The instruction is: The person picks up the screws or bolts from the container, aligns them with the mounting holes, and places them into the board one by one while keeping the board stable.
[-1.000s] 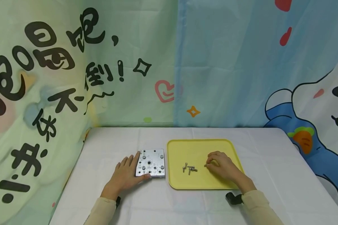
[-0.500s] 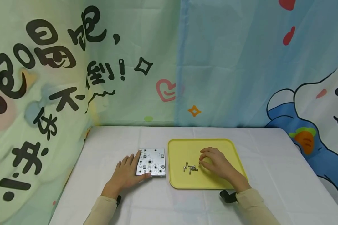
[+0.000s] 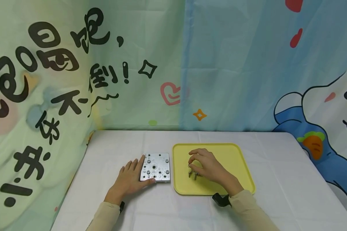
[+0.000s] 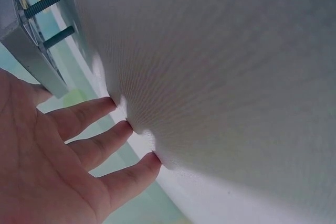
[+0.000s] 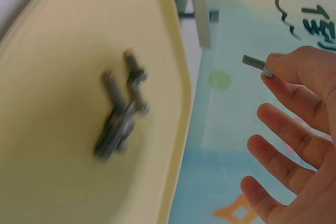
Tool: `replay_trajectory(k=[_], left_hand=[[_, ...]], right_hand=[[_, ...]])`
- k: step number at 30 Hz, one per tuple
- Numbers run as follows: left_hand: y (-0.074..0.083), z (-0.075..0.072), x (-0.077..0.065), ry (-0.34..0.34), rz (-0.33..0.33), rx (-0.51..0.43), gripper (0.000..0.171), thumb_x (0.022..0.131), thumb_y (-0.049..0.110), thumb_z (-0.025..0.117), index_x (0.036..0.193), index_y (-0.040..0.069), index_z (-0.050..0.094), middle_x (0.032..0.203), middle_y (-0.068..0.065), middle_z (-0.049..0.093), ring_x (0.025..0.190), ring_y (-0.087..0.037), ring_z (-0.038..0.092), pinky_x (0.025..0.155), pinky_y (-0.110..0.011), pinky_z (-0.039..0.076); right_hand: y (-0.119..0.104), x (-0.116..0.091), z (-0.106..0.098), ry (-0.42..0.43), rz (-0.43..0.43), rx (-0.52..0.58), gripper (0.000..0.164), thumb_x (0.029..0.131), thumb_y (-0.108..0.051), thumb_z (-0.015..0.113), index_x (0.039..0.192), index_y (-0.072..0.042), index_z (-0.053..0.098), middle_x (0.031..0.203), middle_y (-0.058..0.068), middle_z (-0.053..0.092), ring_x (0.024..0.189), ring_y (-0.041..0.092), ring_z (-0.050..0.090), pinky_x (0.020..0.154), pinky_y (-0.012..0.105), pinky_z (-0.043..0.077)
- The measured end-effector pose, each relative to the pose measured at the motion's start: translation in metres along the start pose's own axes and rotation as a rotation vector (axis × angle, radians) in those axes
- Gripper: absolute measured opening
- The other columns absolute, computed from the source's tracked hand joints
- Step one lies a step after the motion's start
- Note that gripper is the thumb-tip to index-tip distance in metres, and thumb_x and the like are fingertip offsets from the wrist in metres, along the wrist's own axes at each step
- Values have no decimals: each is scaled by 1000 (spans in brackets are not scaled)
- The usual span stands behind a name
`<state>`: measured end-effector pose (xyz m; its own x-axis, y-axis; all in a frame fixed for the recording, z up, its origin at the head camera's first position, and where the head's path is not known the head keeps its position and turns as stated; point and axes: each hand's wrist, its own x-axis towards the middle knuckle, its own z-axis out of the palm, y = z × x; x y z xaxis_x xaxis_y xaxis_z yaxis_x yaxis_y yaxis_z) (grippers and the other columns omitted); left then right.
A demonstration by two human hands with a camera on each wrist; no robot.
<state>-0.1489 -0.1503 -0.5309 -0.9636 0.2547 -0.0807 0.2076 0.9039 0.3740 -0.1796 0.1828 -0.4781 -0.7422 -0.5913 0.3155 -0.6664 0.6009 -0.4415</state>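
Observation:
A square silver metal plate point(image 3: 159, 163) with several holes and screw heads sits on the white cloth. In the left wrist view, threaded screws point(image 4: 44, 4) stick out of its underside toward the cloth. My left hand point(image 3: 127, 181) lies at its left side, index finger along the left edge and thumb at the near edge; the other fingertips press on the cloth. My right hand point(image 3: 206, 165) is over the yellow tray point(image 3: 225, 186), pinching a small screw point(image 5: 253, 62) by its head between thumb and index finger, threaded end outward. Loose screws point(image 5: 118, 108) lie below it, partly hidden in the head view.
The tray stands right beside the plate, with a low raised rim. The white-covered table point(image 3: 277, 179) reaches back to printed cloth hangings point(image 3: 234, 64). A black wrist device point(image 3: 221, 199) sits under my right wrist, over the tray's near edge.
My right hand has moved left across the tray with the pinched screw, from the right of the loose screws to over them. My left hand and the plate have stayed in place.

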Motion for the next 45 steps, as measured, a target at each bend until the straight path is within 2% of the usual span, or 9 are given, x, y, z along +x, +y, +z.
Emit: replay_trajectory(k=[8,21,33,45], left_hand=[[-1,2,1,2,1,2,108,83,79,55,161,12,22,152,-25,38,139,-46,34,109,-64,27],[-2,1,0,-7,-8,-1,108,84,79,54,161,12,21,153,-25,38,140,-45,33,109,-64,28],[-2,1,1,-1,3,2,109,83,82,52,161,12,21,152,-24,39,139,-45,35,109,-63,29],[-2,1,2,-2,4,11,109,83,83,50,161,13,20,152,-24,39,139,-45,35,108,-63,29]], right_hand=[[-18,19,13,-15,-87,-16,10,88,-11,76,88,-15,68,120,14,65,115,35,57,90,57,46],[-36,34,41,-35,-190,-6,10,85,-8,76,88,-13,68,116,10,64,112,31,58,91,51,47],[-42,36,55,-124,-127,-10,7,89,-16,76,90,-15,69,120,7,63,117,27,55,95,49,46],[-43,38,57,-136,-132,-38,7,90,-17,76,90,-16,69,120,6,63,116,27,56,95,49,47]])
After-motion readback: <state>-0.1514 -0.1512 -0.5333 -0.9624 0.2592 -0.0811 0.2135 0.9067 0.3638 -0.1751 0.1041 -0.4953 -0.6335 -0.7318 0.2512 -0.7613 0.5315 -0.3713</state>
